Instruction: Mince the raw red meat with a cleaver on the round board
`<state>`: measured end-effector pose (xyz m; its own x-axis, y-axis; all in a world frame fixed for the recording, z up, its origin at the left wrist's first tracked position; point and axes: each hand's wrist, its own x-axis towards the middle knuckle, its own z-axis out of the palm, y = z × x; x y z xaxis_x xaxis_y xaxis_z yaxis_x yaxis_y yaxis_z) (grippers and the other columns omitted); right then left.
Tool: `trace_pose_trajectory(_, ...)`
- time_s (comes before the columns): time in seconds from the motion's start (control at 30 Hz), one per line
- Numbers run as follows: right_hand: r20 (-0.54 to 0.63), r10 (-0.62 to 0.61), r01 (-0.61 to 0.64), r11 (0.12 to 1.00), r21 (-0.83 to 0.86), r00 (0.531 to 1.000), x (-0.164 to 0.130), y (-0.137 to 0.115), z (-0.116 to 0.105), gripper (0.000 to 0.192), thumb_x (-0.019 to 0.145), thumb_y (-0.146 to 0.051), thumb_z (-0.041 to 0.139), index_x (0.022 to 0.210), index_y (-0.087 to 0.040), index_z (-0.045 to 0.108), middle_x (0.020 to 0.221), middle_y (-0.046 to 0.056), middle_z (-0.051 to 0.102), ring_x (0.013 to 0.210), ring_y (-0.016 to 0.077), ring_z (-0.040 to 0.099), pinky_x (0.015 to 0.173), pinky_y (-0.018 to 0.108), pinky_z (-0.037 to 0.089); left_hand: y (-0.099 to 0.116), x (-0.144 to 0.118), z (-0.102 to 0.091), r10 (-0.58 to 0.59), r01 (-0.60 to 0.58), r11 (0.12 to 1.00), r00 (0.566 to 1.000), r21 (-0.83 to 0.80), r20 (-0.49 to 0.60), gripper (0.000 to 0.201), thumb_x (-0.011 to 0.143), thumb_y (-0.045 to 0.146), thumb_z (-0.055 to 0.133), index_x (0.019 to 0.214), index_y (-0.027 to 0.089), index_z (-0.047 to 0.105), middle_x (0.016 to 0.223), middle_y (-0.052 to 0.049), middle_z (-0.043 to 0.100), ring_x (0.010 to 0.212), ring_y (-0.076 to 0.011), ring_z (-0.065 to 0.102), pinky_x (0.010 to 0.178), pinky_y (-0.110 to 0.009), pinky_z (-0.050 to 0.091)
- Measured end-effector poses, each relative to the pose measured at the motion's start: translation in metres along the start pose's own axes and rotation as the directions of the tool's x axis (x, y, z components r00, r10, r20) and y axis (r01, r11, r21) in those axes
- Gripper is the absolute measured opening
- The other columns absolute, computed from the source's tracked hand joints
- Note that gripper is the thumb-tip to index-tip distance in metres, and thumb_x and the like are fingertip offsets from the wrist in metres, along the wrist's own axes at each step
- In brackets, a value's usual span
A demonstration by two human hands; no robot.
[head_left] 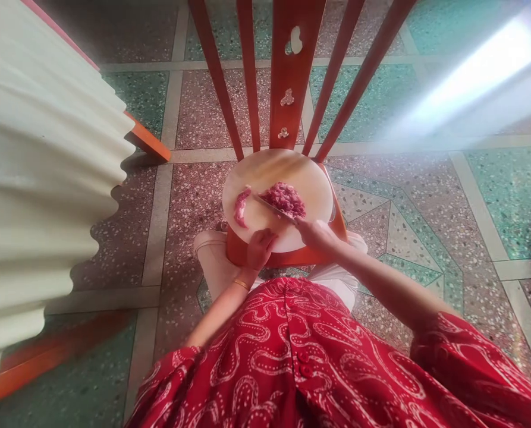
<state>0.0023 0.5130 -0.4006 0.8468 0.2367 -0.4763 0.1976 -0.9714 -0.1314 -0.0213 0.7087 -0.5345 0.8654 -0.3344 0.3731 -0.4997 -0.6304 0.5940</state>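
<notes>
right hand [317,233] grip closed on knife [275,210] beside minced meat [284,198]; left hand [260,248] curled empty on cutting board [265,172].

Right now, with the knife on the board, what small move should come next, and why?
Probably slide the uncut meat strip toward the knife: it lies apart, left of the chopped pile, while the right hand holds the blade between them and the left hand rests at the board's edge.

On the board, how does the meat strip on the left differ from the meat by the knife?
The meat strip is one long curved piece, lying alone; the meat pile is a wider heap of small cut bits, with the knife blade beside it. Both are raw, pinkish-red, on the round cutting board.
</notes>
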Motion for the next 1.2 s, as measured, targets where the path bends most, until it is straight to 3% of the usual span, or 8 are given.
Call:
trace_pose_trajectory(0.2, 0.073, -0.054, 0.051, 0.998, 0.045, 0.996, -0.013, -0.019, 0.02, 0.046, 0.086, -0.016, 0.039, 0.131, -0.016, 0.038, 0.079, 0.007, 0.065, 0.066, 0.0182, 0.062, 0.054, 0.023, 0.038, 0.0, -0.004, -0.002, 0.004, -0.004, 1.0, 1.0, -0.002, -0.022, 0.019, 0.09, 0.023, 0.046, 0.097, 0.019, 0.063, 0.095, -0.007, 0.065, 0.091, -0.0185, 0.057, 0.082, -0.036, 0.049)
trace_pose_trajectory(0.43, 0.157, -0.044, 0.047, 0.999, -0.015, 0.987, -0.024, -0.009, 0.031, 0.042, 0.087, -0.02, 0.042, 0.129, -0.019, 0.04, 0.078, 0.006, 0.065, 0.069, 0.0176, 0.063, 0.057, 0.023, 0.04, 0.0, -0.003, 0.002, 0.005, -0.005, 0.998, 1.0, 0.062, -0.004, 0.018, 0.09, 0.024, 0.046, 0.094, 0.018, 0.063, 0.092, -0.007, 0.066, 0.089, -0.0198, 0.057, 0.081, -0.037, 0.048)
trace_pose_trajectory(0.73, 0.123, -0.141, 0.142, 0.99, -0.007, 0.982, 0.022, -0.043, 0.023, 0.029, 0.089, -0.017, 0.038, 0.117, -0.018, 0.047, 0.089, 0.01, 0.066, 0.08, 0.0187, 0.063, 0.061, 0.024, 0.043, -0.004, -0.003, 0.003, -0.023, 0.021, 0.999, 0.999, 0.045, 0.027, 0.02, 0.09, 0.023, 0.046, 0.099, 0.018, 0.063, 0.094, -0.008, 0.065, 0.094, -0.021, 0.058, 0.085, -0.04, 0.048)
trace_pose_trajectory(0.9, 0.129, -0.11, 0.112, 0.994, -0.008, 0.985, -0.003, -0.012, 0.026, 0.041, 0.085, -0.015, 0.042, 0.126, -0.02, 0.044, 0.089, 0.008, 0.066, 0.077, 0.0182, 0.064, 0.056, 0.022, 0.04, -0.003, 0.0, 0.001, -0.014, 0.013, 0.999, 0.999, 0.039, 0.029, 0.021, 0.09, 0.021, 0.045, 0.099, 0.019, 0.063, 0.098, -0.007, 0.065, 0.094, -0.0199, 0.057, 0.086, -0.039, 0.049)
trace_pose_trajectory(1.03, 0.11, 0.001, 0.004, 0.999, -0.043, 0.994, -0.022, 0.014, 0.027, 0.043, 0.085, -0.015, 0.04, 0.127, -0.021, 0.045, 0.082, 0.006, 0.067, 0.07, 0.0176, 0.064, 0.052, 0.022, 0.037, -0.004, 0.001, 0.0, 0.022, -0.025, 0.998, 0.999, 0.056, 0.047, 0.02, 0.088, 0.02, 0.047, 0.098, 0.019, 0.064, 0.098, -0.007, 0.065, 0.095, -0.0205, 0.057, 0.086, -0.039, 0.049)
trace_pose_trajectory(1.1, 0.063, 0.052, -0.049, 0.997, -0.056, 0.997, -0.024, 0.015, 0.027, 0.039, 0.087, -0.017, 0.037, 0.125, -0.019, 0.048, 0.08, 0.007, 0.067, 0.068, 0.0175, 0.063, 0.053, 0.022, 0.037, -0.003, -0.001, -0.003, 0.039, -0.043, 0.997, 0.997, 0.062, 0.06, 0.021, 0.088, 0.019, 0.046, 0.1, 0.019, 0.064, 0.099, -0.007, 0.064, 0.095, -0.0204, 0.057, 0.086, -0.039, 0.049)
trace_pose_trajectory(1.2, 0.037, -0.001, 0.002, 0.999, -0.033, 0.999, -0.023, 0.008, 0.03, 0.046, 0.087, -0.018, 0.038, 0.133, -0.019, 0.039, 0.077, 0.007, 0.066, 0.066, 0.0176, 0.063, 0.051, 0.022, 0.036, -0.001, -0.003, -0.009, 0.03, -0.033, 0.997, 0.999, 0.068, 0.041, 0.023, 0.089, 0.019, 0.045, 0.103, 0.02, 0.063, 0.1, -0.008, 0.063, 0.094, -0.0197, 0.057, 0.083, -0.038, 0.05)
